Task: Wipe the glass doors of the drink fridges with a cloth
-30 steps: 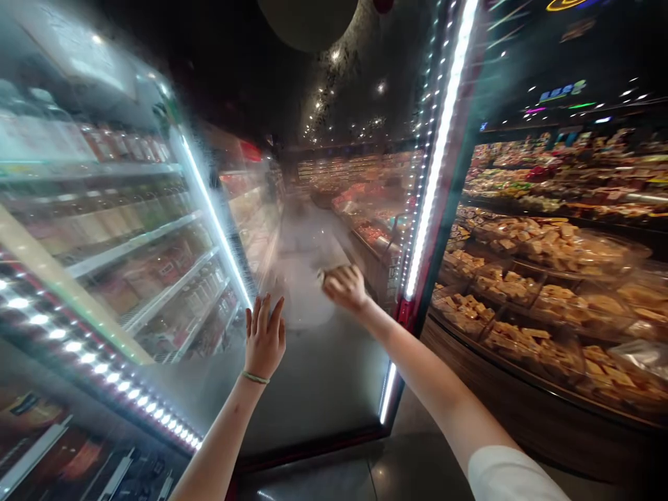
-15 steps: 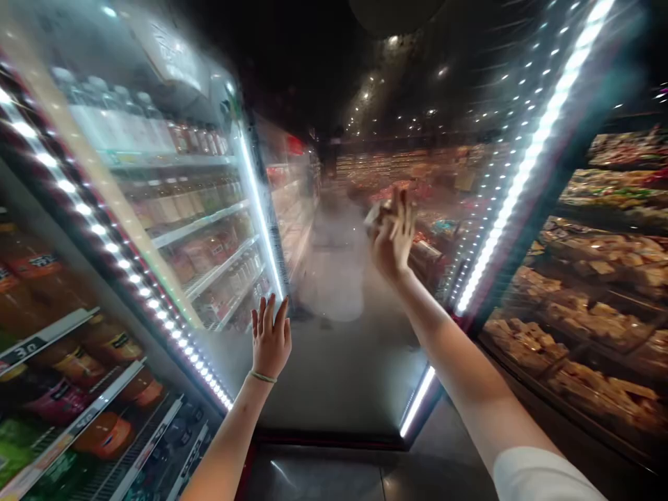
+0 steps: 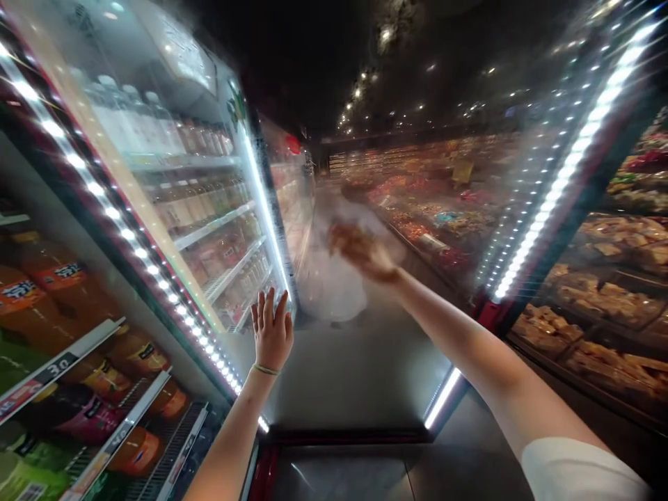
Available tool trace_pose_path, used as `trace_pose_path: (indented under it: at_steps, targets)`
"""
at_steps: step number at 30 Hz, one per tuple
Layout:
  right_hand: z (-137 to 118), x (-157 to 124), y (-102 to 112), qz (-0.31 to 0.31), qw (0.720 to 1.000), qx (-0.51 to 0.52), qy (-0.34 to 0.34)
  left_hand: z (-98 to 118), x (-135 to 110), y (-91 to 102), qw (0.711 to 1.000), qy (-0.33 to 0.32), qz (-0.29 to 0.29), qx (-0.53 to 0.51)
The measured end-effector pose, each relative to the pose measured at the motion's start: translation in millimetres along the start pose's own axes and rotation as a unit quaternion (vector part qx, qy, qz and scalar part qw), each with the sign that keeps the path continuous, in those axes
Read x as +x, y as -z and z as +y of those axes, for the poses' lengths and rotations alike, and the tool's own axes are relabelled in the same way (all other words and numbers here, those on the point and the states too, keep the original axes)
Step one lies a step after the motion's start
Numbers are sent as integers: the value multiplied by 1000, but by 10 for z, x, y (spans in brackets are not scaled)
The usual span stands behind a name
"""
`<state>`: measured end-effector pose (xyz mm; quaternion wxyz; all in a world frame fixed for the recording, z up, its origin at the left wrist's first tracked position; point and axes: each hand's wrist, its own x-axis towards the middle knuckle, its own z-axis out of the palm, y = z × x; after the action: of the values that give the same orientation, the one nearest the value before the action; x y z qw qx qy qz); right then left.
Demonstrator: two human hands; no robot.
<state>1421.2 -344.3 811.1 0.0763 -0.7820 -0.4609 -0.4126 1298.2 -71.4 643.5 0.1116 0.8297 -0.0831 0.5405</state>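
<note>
An open glass cooler door (image 3: 365,376) with lit LED edges stands in front of me, fogged in the middle. My left hand (image 3: 271,332) lies flat against the glass, fingers stretched upward, a thin band on the wrist. My right hand (image 3: 362,252) is higher on the glass, blurred by motion; it seems to press something pale against the pane, but I cannot make it out. Through the glass the shop aisle shows.
Cooler shelves (image 3: 67,362) with orange and green drink bottles are at lower left. Another cooler with bottles (image 3: 198,202) stands behind the door. Display bins of packaged food (image 3: 600,299) run along the right. A dark tiled floor (image 3: 396,473) lies below.
My right hand swept up and then left and down across the fogged glass. My left hand stayed flat on the pane. The view turned left, showing more of the shelves.
</note>
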Motion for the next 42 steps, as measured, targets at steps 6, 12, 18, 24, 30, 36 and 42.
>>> trace_pose_path:
  at_steps: [6, 12, 18, 24, 30, 36, 42]
  targets:
    - [-193, -10, -514, 169, 979, -63, -97, -222, -5, -1, 1000, 4, -3, -11]
    - [-1266, -1035, -1391, -79, 979, -2, 189, -399, -51, -25, 1000, -17, -12, -12]
    - [-579, 110, -570, 21, 993, -69, 91, -554, 130, -34, 1000, -11, 15, -15]
    - [-682, 429, -699, 123, 988, -81, -39, -571, 269, -66, 999, 12, 43, -31]
    - [-1457, -826, -1569, -48, 972, 2, 231, -619, 120, -74, 998, 35, 30, -41]
    - [-1042, 152, -1088, -38, 970, -4, 241, -772, 202, 10, 999, 35, 35, -22]
    - [-951, 1120, -785, 118, 992, -37, 22, -923, 236, 117, 999, 32, 43, 2]
